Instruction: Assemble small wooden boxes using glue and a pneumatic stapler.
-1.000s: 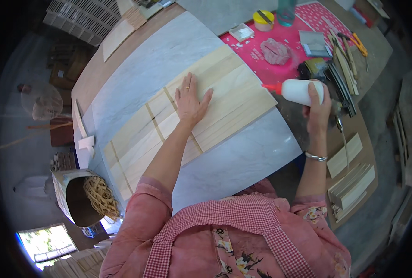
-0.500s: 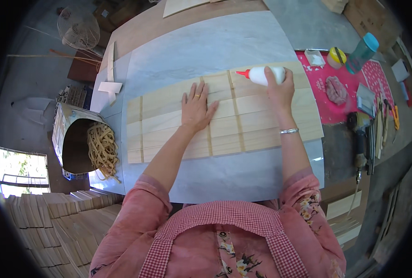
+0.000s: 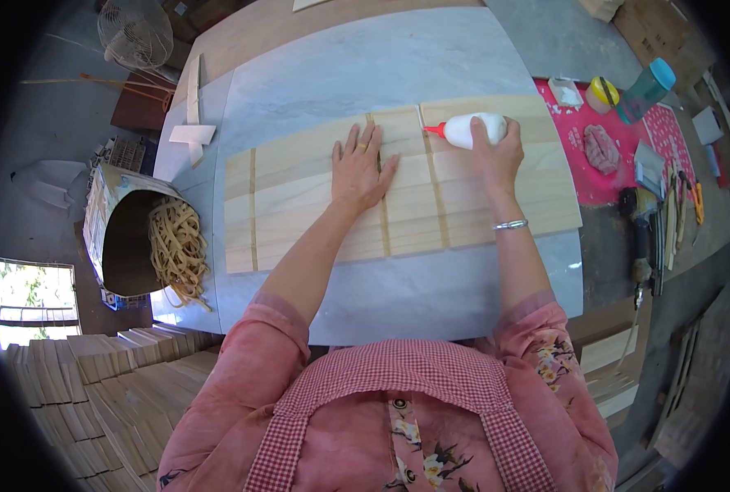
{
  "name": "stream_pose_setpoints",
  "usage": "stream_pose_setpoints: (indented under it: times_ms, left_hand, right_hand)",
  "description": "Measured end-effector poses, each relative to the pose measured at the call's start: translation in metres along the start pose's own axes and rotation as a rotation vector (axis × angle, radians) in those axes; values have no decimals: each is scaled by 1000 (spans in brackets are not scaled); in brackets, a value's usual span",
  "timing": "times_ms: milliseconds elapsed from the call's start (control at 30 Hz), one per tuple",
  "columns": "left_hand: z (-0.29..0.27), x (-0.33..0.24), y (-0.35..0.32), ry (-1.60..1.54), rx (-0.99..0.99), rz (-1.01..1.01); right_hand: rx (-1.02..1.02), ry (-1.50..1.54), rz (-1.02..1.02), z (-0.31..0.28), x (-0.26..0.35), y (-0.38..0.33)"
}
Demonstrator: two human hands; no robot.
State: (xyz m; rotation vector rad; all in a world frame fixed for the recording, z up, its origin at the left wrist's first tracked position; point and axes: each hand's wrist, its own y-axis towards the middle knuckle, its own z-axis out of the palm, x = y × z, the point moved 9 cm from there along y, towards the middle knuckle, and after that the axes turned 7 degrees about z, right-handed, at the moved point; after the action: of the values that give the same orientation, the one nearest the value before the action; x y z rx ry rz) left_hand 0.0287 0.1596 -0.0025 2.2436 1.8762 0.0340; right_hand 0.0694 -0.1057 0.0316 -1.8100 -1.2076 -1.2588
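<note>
Across a pale marbled surface (image 3: 340,299), nearest its front edge, we find a wooden panel (image 3: 316,234) of joined slats, its right end reaching about the right edge. By the near left corner, a bin (image 3: 123,182) spills pale strips (image 3: 176,246) toward that edge.

On the panel, the left hand (image 3: 361,174) lies flat, fingers fanned, beside and partly over one cross groove (image 3: 385,225). To its right, the right hand (image 3: 499,156) wraps a white bottle (image 3: 467,131), thumb and fingers around its body, the red nozzle (image 3: 436,129) pointing left at the next groove (image 3: 439,205); we cannot tell whether the tip touches wood. A white streak (image 3: 420,115) marks that groove's far end.

Too hard a squeeze, we judge, could flood the channel; a wandering wrist could lay the line on bare slats. Should the left hand ease off, the panel might skid, and fingers straying right could smear the streak.

Farther off, past the right edge, a rag (image 3: 601,149) rests on a pink mat (image 3: 563,123).
</note>
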Motion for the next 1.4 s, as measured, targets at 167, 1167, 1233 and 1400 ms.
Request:
stream_pose_setpoints:
  times_ms: [167,1167,1233,1400]
  left_hand:
    - [4,-1,-3,3,5,-3]
    - [-24,106,-69,9,-8,-129]
    - [-26,102,-68,-8,-26,-117]
    - [-26,104,-69,-2,-37,-125]
  right_hand:
    - [-13,-32,5,-45,-15,-51]
    - [133,261,69,81,27,-36]
    - [107,158,63,96,23,-26]
    - [82,68,54,107,27,-28]
